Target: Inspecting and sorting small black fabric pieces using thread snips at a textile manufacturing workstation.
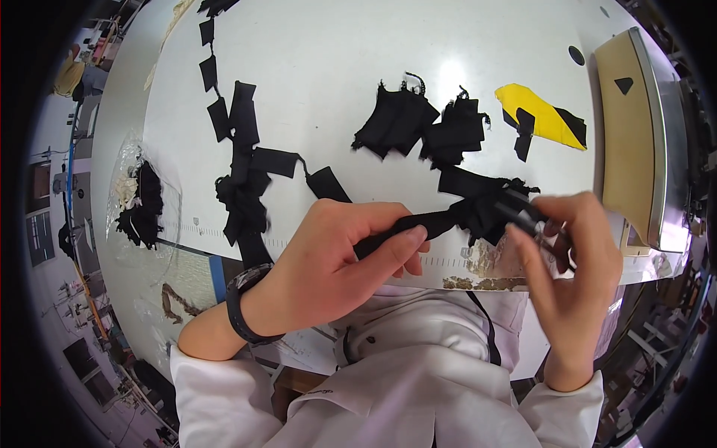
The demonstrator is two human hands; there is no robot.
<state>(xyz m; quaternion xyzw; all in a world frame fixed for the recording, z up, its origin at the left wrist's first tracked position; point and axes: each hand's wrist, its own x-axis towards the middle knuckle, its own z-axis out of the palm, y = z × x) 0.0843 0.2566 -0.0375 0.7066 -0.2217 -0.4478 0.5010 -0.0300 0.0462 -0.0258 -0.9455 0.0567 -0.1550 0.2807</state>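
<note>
My left hand (328,261), with a black band at its wrist, is closed on a black fabric strip (429,220), thumb on top. The strip runs right into a bunch of black fabric pieces (482,213) at the table's near edge. My right hand (575,254) curls round a dark object (526,213), smeared by motion, that reaches the right side of this bunch; its kind I cannot make out. Beyond my left hand, a chain of small black fabric pieces (272,162) trails over the white table (314,89).
Frayed black fabric stacks (396,119) lie mid-table. A yellow piece (541,116) with black scraps rests at the right, before a beige machine body (635,142). More black pieces (243,198) are heaped at the left, near a clear plastic bag (168,190) holding dark material.
</note>
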